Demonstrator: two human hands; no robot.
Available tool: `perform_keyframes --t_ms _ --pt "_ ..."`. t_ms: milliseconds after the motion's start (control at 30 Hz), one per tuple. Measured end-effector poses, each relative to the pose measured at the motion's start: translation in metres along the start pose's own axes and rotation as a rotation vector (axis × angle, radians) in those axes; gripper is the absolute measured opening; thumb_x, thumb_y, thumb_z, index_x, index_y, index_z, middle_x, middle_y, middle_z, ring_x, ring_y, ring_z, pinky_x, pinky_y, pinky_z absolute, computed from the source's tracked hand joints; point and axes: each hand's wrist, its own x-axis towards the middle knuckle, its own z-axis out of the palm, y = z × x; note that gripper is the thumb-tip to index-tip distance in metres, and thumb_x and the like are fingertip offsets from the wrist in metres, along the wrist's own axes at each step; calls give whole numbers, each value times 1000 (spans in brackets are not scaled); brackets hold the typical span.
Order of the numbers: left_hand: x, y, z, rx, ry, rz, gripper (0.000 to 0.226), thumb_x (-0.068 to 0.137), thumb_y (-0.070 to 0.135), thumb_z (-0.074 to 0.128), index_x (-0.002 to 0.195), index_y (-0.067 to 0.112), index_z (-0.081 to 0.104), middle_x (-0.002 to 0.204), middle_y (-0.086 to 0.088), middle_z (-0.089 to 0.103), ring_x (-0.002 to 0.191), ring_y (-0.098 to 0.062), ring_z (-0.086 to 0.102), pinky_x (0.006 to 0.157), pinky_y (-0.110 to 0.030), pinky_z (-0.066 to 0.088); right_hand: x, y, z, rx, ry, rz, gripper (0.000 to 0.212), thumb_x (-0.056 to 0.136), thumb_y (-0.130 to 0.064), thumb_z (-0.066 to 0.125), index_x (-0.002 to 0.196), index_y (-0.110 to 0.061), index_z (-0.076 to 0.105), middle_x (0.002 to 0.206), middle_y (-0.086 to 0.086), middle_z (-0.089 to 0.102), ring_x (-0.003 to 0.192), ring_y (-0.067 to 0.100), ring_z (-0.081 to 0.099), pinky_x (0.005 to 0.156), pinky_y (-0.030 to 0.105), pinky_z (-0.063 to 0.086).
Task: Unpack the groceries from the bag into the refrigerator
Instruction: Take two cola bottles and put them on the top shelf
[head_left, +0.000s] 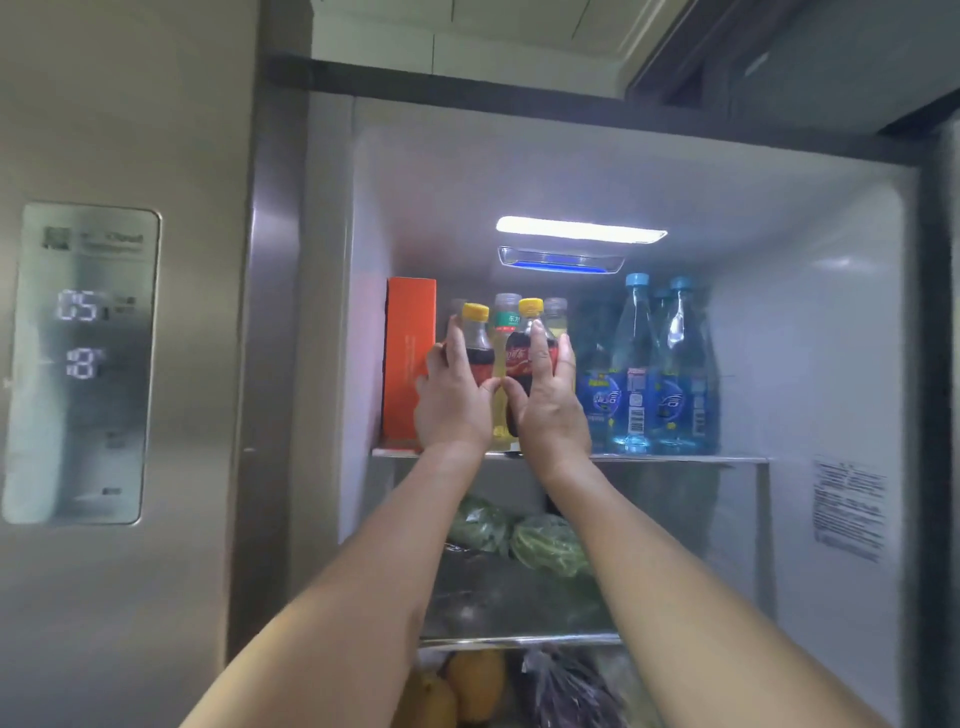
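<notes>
The refrigerator stands open, and both my arms reach up to its top shelf (675, 458). My left hand (454, 400) grips a small cola bottle with a yellow cap (479, 348). My right hand (550, 410) grips a second cola bottle with a yellow cap and red label (519, 358) right beside it. Both bottles are upright at the shelf's front. Behind them are pale yellow drink bottles (506, 317), partly hidden. The grocery bag is out of view.
An orange carton (408, 358) stands left of the colas against the wall. Several blue water bottles (654, 374) fill the shelf's right side. Bagged greens (545, 543) lie on the shelf below, yellow fruit (475, 686) lower still. The closed left door carries a display panel (83, 364).
</notes>
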Motion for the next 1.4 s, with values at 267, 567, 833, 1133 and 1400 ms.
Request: perform_keyframes --t_ms 267,567,833,1133,1400 --pt "-1 7 13 53 -1 -8 83 89 39 60 150 25 6 136 -13 33 119 -35 42 81 -45 50 -2 13 7 34 -21 71 70 96 -41 49 150 -39 5 160 6 0 120 34 52 86 44 49" --pt "-4 11 21 28 -10 29 97 87 44 60 150 26 -12 146 -13 29 125 -31 43 87 -46 52 -8 22 -19 -143 -81 -3 89 84 -38 60 151 -33 2 160 4 -1 113 31 51 80 42 49" --pt "-28 -3 30 193 26 199 74 81 14 73 144 19 34 156 -6 13 139 -29 25 90 -37 51 -8 27 -21 -147 -160 -47 105 81 -23 74 153 -27 -2 160 3 -11 129 31 41 92 44 49" --pt "-24 5 29 145 -112 83 25 97 13 46 120 15 56 153 -1 27 121 -23 50 84 -36 47 2 21 -4 -116 -226 -10 106 80 -6 72 151 -37 0 160 1 -12 131 28 40 87 41 51" --pt "-22 2 33 143 -154 50 20 97 14 43 110 15 59 155 1 22 119 -22 49 81 -35 44 12 22 3 -133 -252 30 105 77 8 65 151 -35 5 160 2 -10 117 29 51 75 36 50"
